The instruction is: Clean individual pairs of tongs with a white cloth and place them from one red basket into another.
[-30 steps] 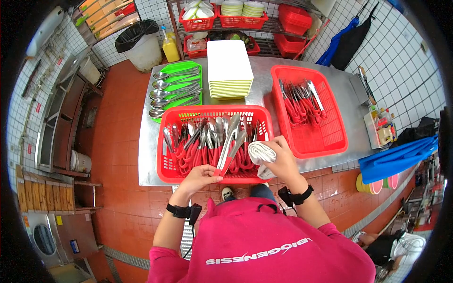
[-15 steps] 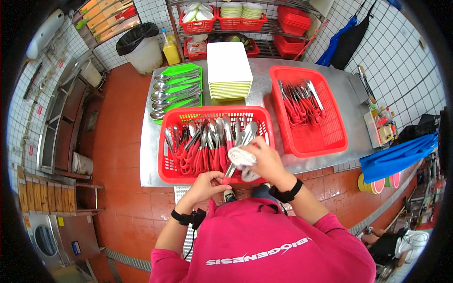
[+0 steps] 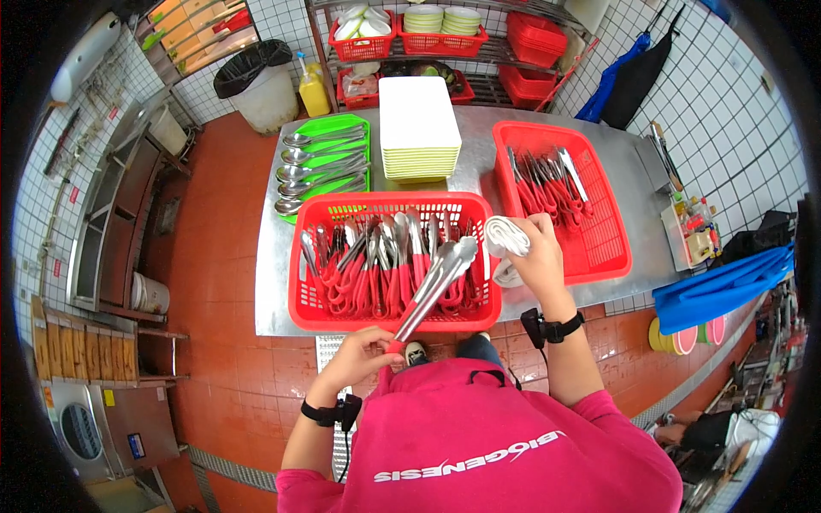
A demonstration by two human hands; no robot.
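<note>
The left hand (image 3: 363,355) is closed round the red handle end of a pair of tongs (image 3: 432,291), its fingers wrapped on the grip just in front of the near edge of the steel worktop (image 3: 274,256). The tongs slant up and to the right from that hand, their steel tips lying over the right part of the near red basket (image 3: 393,321), above the other tongs heaped inside it. The right hand (image 3: 540,256) is shut on a bunched white cloth (image 3: 506,238), the fingers curled round it, and hovers over the gap between the near red basket and the second red basket (image 3: 611,244); the cloth sits just right of the tongs' tips, and whether it touches them cannot be told. The near red basket is full of red-handled steel tongs lying mostly lengthwise. The second red basket, to the right, holds a smaller bundle of red-handled utensils (image 3: 543,175) in its far half. Behind the near basket stands a stack of pale yellow trays (image 3: 417,128), and to its left a green tray (image 3: 329,162) carries several large steel ladles side by side. Both wrists wear black bands. Beyond the worktop a metal rack (image 3: 445,51) carries red crates with plates, and a bin with a black liner (image 3: 256,81) stands on the red tiled floor.
</note>
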